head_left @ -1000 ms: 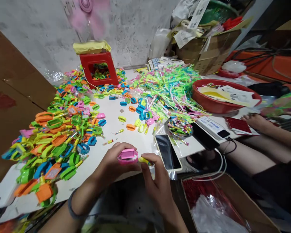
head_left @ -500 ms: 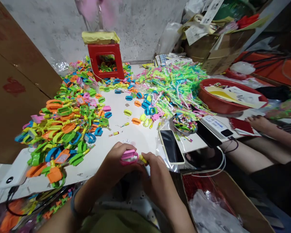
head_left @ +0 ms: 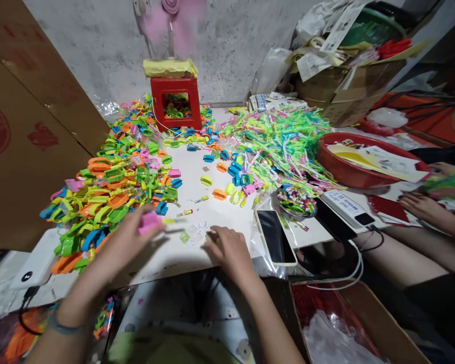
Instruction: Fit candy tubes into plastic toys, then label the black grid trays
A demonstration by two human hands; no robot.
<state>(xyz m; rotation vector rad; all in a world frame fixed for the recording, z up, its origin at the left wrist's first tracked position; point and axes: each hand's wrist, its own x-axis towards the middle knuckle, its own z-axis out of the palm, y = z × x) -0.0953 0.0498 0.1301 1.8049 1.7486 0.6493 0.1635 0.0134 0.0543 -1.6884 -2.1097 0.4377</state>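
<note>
My left hand is blurred with motion and grips a pink plastic toy piece that has a yellow stick poking out to the right. It hovers beside the big pile of coloured plastic pieces on the left of the white table. My right hand rests on the table near its front edge, fingers loosely bent, holding nothing that I can see. Small specks lie on the table just ahead of its fingertips.
A phone lies right of my right hand, beside a small dish of beads. A heap of neon strips, a red stool and a red basin stand farther back. Another person's hand rests at right. A cardboard box sits below.
My left hand has swung left toward the pile, carrying the pink piece. My right hand has let go of it and dropped to the table. The camera has shifted left.
</note>
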